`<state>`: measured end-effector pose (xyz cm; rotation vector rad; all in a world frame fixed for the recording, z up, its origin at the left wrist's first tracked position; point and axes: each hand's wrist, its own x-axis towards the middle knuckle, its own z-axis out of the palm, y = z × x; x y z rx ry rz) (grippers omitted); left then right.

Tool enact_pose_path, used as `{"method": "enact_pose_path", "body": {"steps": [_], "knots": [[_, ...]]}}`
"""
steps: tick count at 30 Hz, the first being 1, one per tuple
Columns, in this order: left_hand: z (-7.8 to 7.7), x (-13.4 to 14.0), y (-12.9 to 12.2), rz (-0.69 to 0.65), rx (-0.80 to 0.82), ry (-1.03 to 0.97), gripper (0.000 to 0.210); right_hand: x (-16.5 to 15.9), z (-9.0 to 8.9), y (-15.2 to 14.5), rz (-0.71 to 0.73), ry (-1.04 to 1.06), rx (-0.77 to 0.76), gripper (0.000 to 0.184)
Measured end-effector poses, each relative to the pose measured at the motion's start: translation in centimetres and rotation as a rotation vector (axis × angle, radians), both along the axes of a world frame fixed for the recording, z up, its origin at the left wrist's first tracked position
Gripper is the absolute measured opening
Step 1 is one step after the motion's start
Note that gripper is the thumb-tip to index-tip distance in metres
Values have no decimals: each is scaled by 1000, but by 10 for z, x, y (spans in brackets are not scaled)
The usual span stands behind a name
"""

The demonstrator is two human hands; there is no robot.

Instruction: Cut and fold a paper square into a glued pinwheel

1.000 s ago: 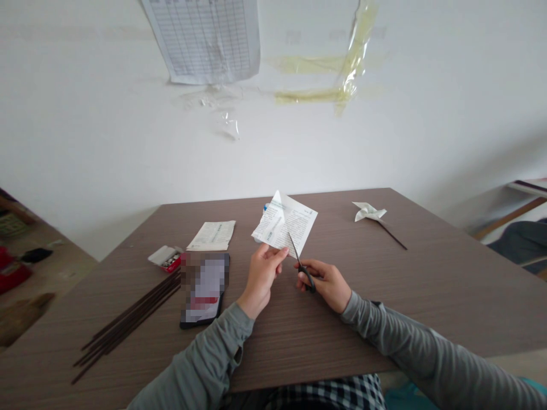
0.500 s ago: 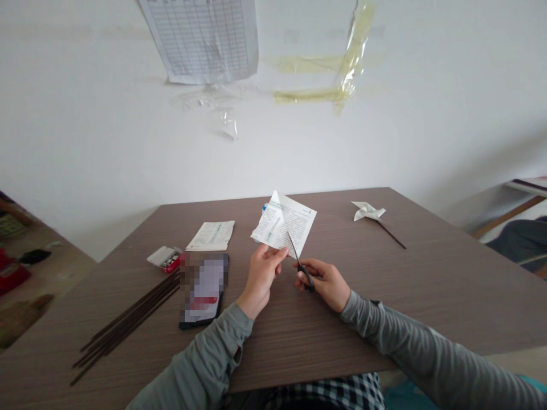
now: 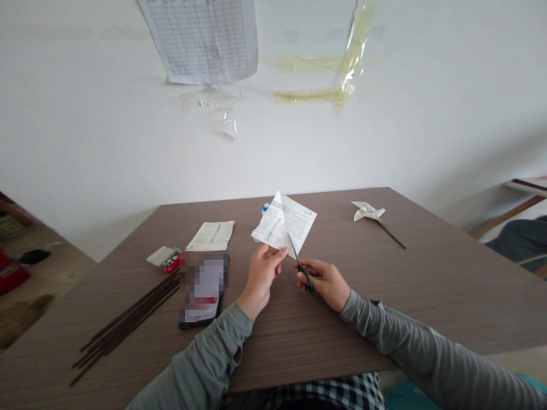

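Observation:
My left hand (image 3: 264,278) pinches the lower edge of a printed paper square (image 3: 294,219), which is held up above the table with one corner pointing away from me. My right hand (image 3: 325,282) has its fingers in the handles of black scissors (image 3: 306,279). Their blades lie over the paper's lower corner and point toward its middle. Behind the paper, a small object with a blue top (image 3: 265,207) is mostly hidden. At the back right lies a paper pinwheel (image 3: 368,212) on a dark stick (image 3: 391,234).
Left of my hands lie a stack of printed paper (image 3: 210,236), an open red and white box (image 3: 166,259) with small items, several dark sticks (image 3: 123,319) and a phone (image 3: 204,290). The brown table (image 3: 427,302) meets a white wall (image 3: 128,125) at the back.
The far corner of the paper has shifted slightly right, showing more of the blue-topped object. My right hand's fingers have moved a little on the scissor handles.

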<state>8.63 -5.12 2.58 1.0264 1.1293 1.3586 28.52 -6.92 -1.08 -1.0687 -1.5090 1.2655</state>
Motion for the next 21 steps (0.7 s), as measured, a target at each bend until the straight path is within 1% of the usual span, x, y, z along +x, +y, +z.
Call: {"method": "enact_pose_path", "body": {"steps": [6, 10, 13, 15, 17, 19, 21], "knots": [[-1, -1, 2, 28, 1, -6, 57, 0, -1, -1, 11, -3, -15, 57], [-1, -3, 4, 37, -1, -6, 58, 2, -6, 0, 40, -13, -10, 60], [1, -5, 7, 51, -4, -19, 59, 6, -9, 2, 65, -60, 26, 61], [2, -8, 9, 64, -4, -25, 57, 9, -11, 3, 65, -116, 79, 54], [2, -10, 11, 82, 2, -28, 56, 13, -13, 5, 44, -189, 157, 42], [3, -13, 13, 95, 7, -26, 56, 18, -15, 8, -1, -265, 238, 29], [3, -16, 13, 96, 3, -21, 56, 23, -17, 13, -64, -320, 300, 25]]}}
